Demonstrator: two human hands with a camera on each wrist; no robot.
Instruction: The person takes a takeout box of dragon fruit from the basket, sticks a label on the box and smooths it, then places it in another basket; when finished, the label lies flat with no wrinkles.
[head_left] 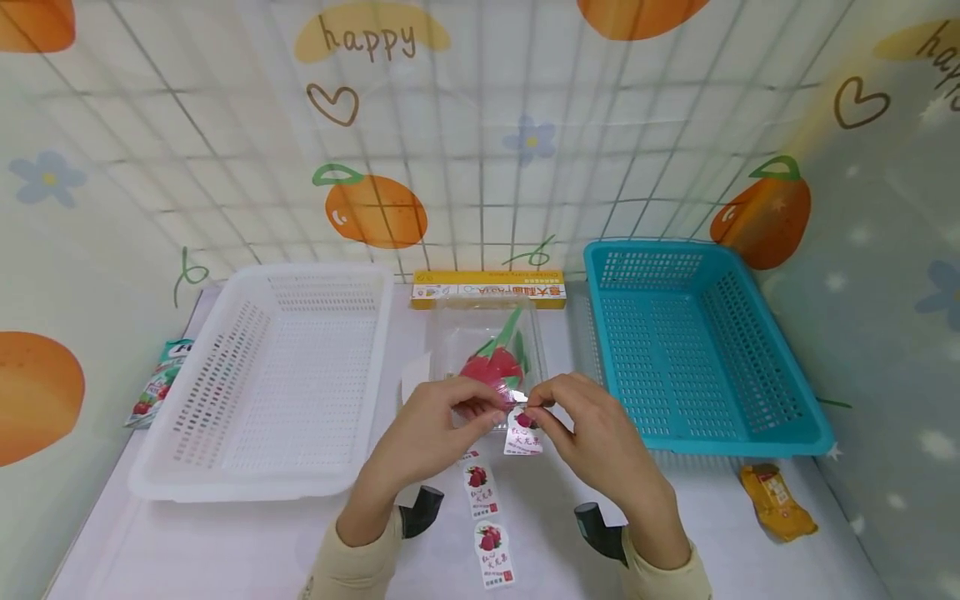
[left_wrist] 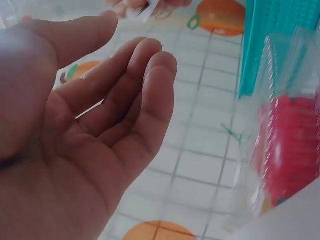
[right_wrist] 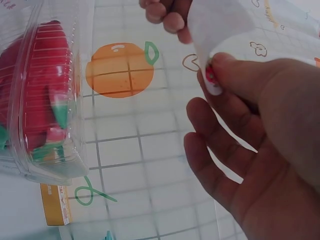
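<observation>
My right hand (head_left: 600, 425) pinches a small white sticker (head_left: 524, 433), printed with a red dragon fruit and writing, between thumb and forefinger; the right wrist view shows its printed end at the thumb tip. My left hand (head_left: 442, 425) is close by on the left, fingers loosely bent. In the left wrist view, its thumb and fingertips stand apart with nothing between them. Just behind the hands is a clear plastic box (head_left: 442, 333) holding a red toy dragon fruit (head_left: 491, 363) with green leaves. Two more dragon fruit stickers (head_left: 492, 550) lie in front of me.
A white basket (head_left: 255, 485) stands on the left and a blue basket (head_left: 795, 375) on the right. A yellow pasta box (head_left: 487, 279) lies at the back. An orange packet (head_left: 776, 502) is at the right, a green snack bag (head_left: 159, 383) at the far left.
</observation>
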